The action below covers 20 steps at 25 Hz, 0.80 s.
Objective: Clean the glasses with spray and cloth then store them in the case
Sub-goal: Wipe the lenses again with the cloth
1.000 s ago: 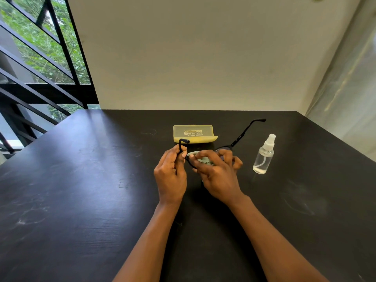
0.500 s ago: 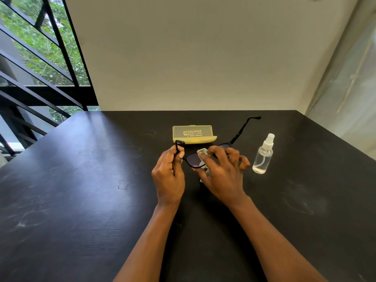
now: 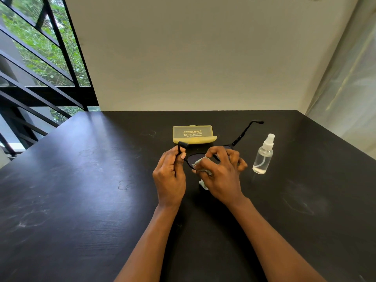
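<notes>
Black-framed glasses (image 3: pixel 241 137) with dark lenses are held just above the black table (image 3: pixel 81 190). My left hand (image 3: pixel 169 176) pinches the frame's left end, where one temple is folded up. My right hand (image 3: pixel 220 173) presses a pale grey-green cloth (image 3: pixel 198 163) against the left lens; the right lens is mostly hidden by its fingers. The other temple sticks out toward the back right. A yellow glasses case (image 3: pixel 193 134) lies shut behind the hands. A clear spray bottle (image 3: pixel 262 156) with a white nozzle stands upright to the right.
A cream wall rises behind the table's far edge. At the left is a window with black bars and greenery outside. A pale curtain hangs at the right. The table's surface shows faint smudges.
My right hand slid the cloth from the middle of the frame onto the left lens, and its fingers curled up. The glasses tilted slightly. My left hand kept its grip.
</notes>
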Each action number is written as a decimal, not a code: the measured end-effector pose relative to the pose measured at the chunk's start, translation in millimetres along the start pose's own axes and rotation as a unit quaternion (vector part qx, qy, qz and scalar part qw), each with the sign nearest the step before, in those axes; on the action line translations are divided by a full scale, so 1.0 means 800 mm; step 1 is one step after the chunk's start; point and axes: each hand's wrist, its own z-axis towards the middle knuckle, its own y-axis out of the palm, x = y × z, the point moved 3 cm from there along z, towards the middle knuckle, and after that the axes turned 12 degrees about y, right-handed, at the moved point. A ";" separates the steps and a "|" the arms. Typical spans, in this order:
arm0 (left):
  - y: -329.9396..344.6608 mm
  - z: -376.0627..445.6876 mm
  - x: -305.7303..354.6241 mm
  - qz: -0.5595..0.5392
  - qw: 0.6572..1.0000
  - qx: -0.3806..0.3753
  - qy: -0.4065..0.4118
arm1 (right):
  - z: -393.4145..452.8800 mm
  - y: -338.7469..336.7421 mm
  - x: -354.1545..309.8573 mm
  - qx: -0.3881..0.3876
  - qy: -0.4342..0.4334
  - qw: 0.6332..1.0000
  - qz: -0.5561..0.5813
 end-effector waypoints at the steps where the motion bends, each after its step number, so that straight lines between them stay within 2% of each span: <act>1: 0.001 0.000 0.001 0.000 1.000 -0.001 0.002 | 0.000 -0.002 0.001 0.010 0.004 1.000 -0.002; 6: 0.002 0.001 -0.003 -0.018 1.000 0.002 -0.009 | 0.000 -0.005 0.008 0.055 0.032 0.996 -0.054; 15: 0.003 -0.001 -0.005 -0.004 1.000 -0.003 -0.011 | -0.004 0.008 0.001 -0.029 0.018 0.999 -0.034; 20: 0.003 -0.001 -0.005 0.017 1.000 -0.004 -0.015 | -0.003 0.003 -0.001 -0.018 0.031 0.999 0.009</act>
